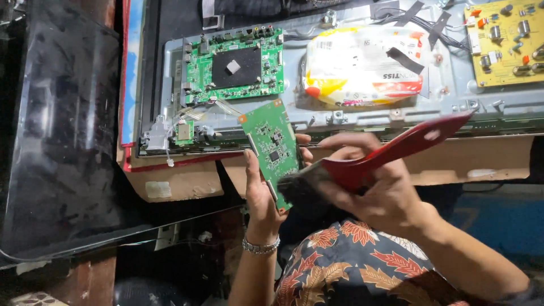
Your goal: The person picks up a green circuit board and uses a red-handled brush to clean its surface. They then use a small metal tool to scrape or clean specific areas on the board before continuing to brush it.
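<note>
The left hand [262, 195] clamps 1 narrow green circuit board [271, 148] upright by its edge, exposing its face; the right hand [381, 190] grips a red-handled, dark-bristled brush [362, 164] against it.

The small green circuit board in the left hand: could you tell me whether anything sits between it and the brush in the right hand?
Nothing visible does. The left hand holds the small green circuit board upright by its lower edge, and the red-handled brush in the right hand already has its dark bristles against the board's lower right side.
</note>
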